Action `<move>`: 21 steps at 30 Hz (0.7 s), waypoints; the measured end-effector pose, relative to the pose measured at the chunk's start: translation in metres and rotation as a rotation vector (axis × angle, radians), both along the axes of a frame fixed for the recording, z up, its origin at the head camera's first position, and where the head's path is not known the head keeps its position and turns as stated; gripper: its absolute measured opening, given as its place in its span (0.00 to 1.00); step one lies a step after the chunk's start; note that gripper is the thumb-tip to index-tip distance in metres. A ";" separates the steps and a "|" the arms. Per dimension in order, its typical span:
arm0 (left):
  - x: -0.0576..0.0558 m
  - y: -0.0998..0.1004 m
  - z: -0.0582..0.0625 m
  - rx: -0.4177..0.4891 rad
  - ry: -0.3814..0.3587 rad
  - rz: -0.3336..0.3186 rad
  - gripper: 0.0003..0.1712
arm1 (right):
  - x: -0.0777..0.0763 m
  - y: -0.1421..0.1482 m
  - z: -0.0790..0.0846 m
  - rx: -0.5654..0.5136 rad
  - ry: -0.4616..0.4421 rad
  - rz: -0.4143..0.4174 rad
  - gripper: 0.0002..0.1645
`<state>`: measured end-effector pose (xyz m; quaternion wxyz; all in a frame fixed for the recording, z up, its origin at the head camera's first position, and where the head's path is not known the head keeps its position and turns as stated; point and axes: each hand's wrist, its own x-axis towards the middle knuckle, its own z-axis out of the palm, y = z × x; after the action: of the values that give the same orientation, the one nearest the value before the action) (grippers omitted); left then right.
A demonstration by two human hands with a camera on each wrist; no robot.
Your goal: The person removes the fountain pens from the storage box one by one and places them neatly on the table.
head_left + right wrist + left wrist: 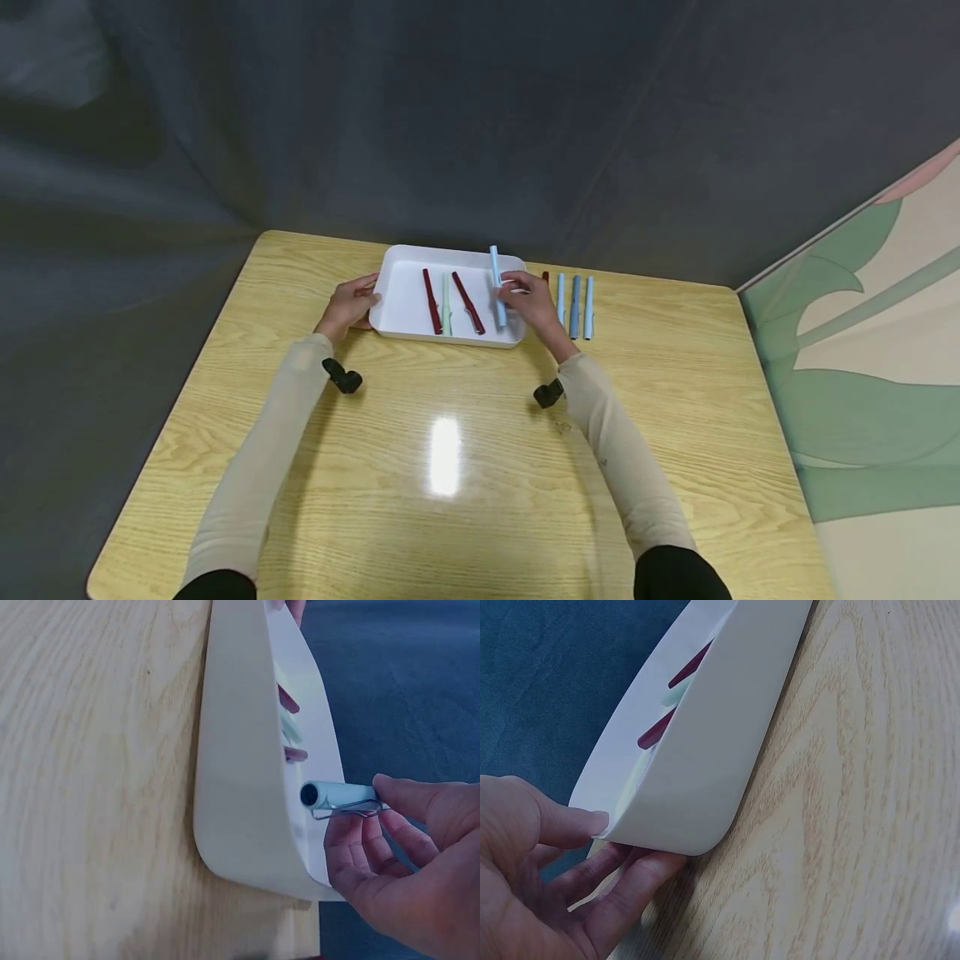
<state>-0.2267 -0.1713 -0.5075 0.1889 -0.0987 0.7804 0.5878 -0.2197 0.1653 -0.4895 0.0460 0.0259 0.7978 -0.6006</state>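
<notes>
My left hand (349, 305) grips the left end of a white tray (405, 312). In the left wrist view its thumb lies on the rim, the other fingers against the wall and underside. My right hand (529, 302) pinches a light blue pen (495, 268) over the tray's right end. The right wrist view shows that pen (337, 794) with a bent wire clip and a dark round end. Inside the tray lie a dark red pen (431, 300), a pale green pen (446, 304) and a second dark red pen (468, 302), which lies slanted.
Right of the tray on the wooden table (360, 467) stand in a row a light blue pen (561, 296), a darker blue pen (575, 307) and another light blue pen (588, 307). A dark red pen (546, 276) is mostly hidden behind my right hand. A dark curtain (480, 125) hangs behind.
</notes>
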 end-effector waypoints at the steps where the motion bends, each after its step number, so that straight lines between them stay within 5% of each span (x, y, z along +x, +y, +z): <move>1: 0.000 0.000 0.000 0.000 -0.001 0.000 0.32 | 0.000 0.001 0.001 -0.002 0.001 -0.004 0.19; 21: 0.002 -0.001 -0.003 0.000 0.020 -0.004 0.33 | 0.002 0.035 0.005 -0.006 -0.010 -0.073 0.21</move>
<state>-0.2245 -0.1726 -0.5105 0.1824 -0.0913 0.7825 0.5882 -0.2177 0.2003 -0.4846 0.0281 0.0580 0.7943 -0.6041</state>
